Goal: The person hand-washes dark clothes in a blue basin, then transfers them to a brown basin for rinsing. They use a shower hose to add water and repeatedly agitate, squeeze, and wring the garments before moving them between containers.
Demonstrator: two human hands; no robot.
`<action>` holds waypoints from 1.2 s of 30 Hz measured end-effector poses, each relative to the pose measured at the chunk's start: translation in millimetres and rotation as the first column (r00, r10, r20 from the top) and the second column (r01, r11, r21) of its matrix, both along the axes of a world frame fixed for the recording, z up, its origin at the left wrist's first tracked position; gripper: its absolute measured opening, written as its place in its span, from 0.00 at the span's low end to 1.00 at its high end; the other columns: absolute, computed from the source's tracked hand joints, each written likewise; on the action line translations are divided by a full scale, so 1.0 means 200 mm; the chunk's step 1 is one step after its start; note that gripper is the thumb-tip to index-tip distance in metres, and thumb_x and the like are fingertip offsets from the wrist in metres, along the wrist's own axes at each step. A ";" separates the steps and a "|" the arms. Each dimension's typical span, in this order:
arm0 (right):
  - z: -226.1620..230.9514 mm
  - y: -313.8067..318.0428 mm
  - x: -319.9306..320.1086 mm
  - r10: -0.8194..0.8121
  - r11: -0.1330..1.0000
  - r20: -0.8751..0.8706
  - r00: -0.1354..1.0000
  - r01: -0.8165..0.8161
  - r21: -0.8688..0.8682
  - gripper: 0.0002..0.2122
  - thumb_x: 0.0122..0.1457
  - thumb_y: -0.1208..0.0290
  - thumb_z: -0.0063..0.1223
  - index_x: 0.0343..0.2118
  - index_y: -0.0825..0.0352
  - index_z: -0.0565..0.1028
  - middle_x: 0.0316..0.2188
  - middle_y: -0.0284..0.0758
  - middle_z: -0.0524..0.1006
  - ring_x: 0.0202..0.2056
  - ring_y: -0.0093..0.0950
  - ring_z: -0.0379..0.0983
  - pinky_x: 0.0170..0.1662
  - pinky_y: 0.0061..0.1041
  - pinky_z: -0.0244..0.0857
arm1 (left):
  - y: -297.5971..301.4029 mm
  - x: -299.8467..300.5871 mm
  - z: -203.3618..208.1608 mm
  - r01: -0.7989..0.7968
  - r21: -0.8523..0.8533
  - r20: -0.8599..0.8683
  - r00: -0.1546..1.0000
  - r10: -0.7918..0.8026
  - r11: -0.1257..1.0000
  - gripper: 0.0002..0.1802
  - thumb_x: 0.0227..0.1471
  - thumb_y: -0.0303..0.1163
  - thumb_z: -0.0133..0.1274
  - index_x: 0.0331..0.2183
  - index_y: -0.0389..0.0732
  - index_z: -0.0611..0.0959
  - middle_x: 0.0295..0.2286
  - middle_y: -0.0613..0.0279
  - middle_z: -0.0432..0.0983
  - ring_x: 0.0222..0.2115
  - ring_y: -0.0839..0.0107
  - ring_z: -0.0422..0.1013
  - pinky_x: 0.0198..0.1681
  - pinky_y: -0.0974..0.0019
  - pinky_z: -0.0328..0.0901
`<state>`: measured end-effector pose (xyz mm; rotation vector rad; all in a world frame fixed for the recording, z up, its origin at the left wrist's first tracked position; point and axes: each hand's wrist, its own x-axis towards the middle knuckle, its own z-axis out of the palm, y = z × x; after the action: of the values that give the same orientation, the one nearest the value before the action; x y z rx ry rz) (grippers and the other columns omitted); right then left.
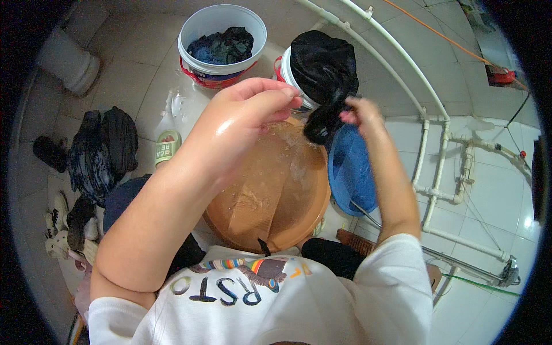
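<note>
My right hand (362, 114) grips the lower edge of a wet black cloth (323, 66). The cloth drapes over the rim of a white bucket (285, 66), and its lower end hangs above the far right side of an orange-brown basin (310, 213). Over the basin's far left part is my left hand (247, 109), wet, its thumb and fingers drawn together. Whatever may be between those fingers is hidden. Water stands in the basin, above a ridged sloping surface.
A blue basin (351, 172) tilts beside the orange-brown one. Farther back stands another white bucket (223, 68) with dark cloth inside. Dark clothes (103, 149) lie on the floor at left, near a pale green item (167, 146). White pipes (422, 149) run along the right wall.
</note>
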<state>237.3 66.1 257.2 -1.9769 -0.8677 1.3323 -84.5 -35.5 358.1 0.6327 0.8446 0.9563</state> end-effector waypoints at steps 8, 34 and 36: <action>-0.23 0.52 -0.06 -0.184 0.943 -0.105 0.977 0.205 0.261 0.32 0.48 0.63 0.54 0.52 0.71 0.51 0.39 0.45 0.67 0.36 0.37 0.68 0.37 0.33 0.67 | -0.03 -0.01 0.01 0.015 0.024 0.008 1.000 -0.015 1.000 0.12 0.50 0.36 0.48 0.35 0.40 0.76 0.34 0.62 0.74 0.37 0.74 0.68 0.44 0.71 0.60; -1.09 0.56 -1.30 -0.228 0.961 -0.697 0.680 0.045 -0.272 0.21 0.44 0.66 0.42 0.41 0.73 0.58 0.41 0.50 0.64 0.39 0.46 0.65 0.41 0.42 0.65 | -0.02 -0.09 -0.02 0.018 -0.037 0.148 0.989 -0.012 0.999 0.14 0.49 0.33 0.49 0.36 0.35 0.74 0.31 0.63 0.71 0.32 0.79 0.66 0.36 0.76 0.61; -0.99 0.51 -1.34 -0.197 0.964 -0.701 0.685 0.007 -0.265 0.21 0.44 0.69 0.40 0.41 0.74 0.57 0.42 0.52 0.63 0.40 0.47 0.65 0.43 0.44 0.65 | -0.03 -0.11 -0.02 -0.028 -0.023 0.103 0.994 0.031 0.999 0.13 0.49 0.31 0.49 0.36 0.33 0.74 0.30 0.63 0.72 0.31 0.79 0.67 0.35 0.75 0.62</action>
<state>-30.8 168.8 60.2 -1.3927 -0.2023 2.0106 -106.3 -41.5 353.9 0.5495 0.7733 0.9971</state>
